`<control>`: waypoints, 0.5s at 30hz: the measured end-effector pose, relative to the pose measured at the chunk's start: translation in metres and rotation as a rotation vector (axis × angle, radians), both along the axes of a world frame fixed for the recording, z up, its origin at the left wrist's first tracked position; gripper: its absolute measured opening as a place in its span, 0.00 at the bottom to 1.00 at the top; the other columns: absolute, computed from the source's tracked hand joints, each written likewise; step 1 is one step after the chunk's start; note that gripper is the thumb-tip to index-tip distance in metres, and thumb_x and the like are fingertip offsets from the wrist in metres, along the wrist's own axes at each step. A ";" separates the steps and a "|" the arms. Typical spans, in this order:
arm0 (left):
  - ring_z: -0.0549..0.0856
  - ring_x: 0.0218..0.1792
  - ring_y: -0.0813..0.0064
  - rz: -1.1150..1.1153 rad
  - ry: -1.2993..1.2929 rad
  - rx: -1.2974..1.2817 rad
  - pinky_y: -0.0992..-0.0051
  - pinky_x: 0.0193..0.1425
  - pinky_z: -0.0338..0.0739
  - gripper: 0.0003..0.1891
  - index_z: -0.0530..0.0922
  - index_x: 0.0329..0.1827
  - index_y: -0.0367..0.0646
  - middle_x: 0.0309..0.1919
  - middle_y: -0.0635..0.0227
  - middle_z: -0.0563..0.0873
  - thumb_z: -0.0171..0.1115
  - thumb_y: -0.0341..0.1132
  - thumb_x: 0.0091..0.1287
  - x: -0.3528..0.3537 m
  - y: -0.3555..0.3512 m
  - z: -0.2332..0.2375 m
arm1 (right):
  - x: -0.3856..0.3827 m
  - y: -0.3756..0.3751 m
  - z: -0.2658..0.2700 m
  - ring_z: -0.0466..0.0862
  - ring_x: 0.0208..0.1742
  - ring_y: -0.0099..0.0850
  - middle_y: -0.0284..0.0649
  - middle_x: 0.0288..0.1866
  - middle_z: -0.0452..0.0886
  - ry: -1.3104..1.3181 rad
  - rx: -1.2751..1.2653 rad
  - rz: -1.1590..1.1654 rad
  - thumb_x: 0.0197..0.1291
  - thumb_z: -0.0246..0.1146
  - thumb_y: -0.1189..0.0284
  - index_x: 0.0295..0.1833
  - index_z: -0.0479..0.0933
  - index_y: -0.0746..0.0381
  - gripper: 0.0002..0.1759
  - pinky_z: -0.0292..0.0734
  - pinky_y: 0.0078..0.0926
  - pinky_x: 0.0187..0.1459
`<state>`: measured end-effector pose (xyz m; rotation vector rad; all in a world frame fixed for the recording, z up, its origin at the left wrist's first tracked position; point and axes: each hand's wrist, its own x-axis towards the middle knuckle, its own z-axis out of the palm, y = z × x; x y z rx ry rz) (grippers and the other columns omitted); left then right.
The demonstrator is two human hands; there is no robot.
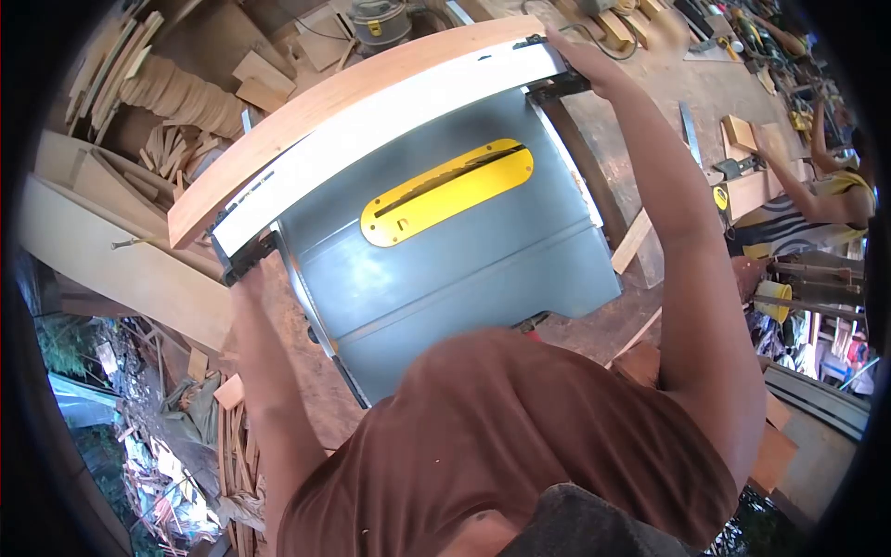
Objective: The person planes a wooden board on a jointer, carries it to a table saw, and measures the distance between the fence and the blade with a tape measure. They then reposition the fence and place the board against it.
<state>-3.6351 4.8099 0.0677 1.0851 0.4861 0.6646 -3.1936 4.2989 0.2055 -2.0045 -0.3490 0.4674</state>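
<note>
A table saw (418,288) with a grey top and a yellow insert plate (445,192) stands in front of me; the slot in the plate is dark. A white fence (390,116) lies across the far part of the top, with a long wooden board (325,102) along its far side. My right hand (580,63) is at the fence's right end, by the black bracket, its fingers mostly hidden. At the left end, my left hand (249,278) is at the other black bracket, largely hidden beneath it.
Wood offcuts (181,97) are piled at the back left, and a long pale panel (121,251) lies at the left. A yellow-and-grey canister (379,23) stands behind the saw. At the right, another person's arm (789,181) reaches toward a wood block (740,133).
</note>
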 end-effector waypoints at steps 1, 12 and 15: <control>0.75 0.60 0.71 0.073 -0.143 -0.044 0.67 0.65 0.66 0.28 0.71 0.65 0.52 0.59 0.73 0.79 0.44 0.61 0.73 -0.008 0.020 -0.032 | 0.012 -0.005 -0.013 0.78 0.55 0.32 0.47 0.56 0.80 0.019 0.066 0.003 0.63 0.51 0.36 0.59 0.75 0.69 0.44 0.71 0.28 0.57; 0.83 0.35 0.70 0.450 0.047 0.096 0.70 0.46 0.80 0.17 0.76 0.53 0.41 0.39 0.63 0.82 0.48 0.43 0.72 0.034 -0.011 -0.007 | 0.042 -0.005 -0.127 0.82 0.45 0.41 0.47 0.45 0.82 0.427 0.969 -0.262 0.69 0.42 0.40 0.54 0.74 0.69 0.40 0.77 0.39 0.53; 0.78 0.22 0.75 0.295 0.003 -0.010 0.74 0.36 0.78 0.14 0.76 0.50 0.40 0.32 0.64 0.80 0.49 0.40 0.70 0.034 0.009 -0.027 | 0.049 0.006 -0.129 0.83 0.41 0.44 0.49 0.41 0.83 0.403 1.009 -0.247 0.69 0.45 0.42 0.51 0.75 0.70 0.37 0.78 0.41 0.50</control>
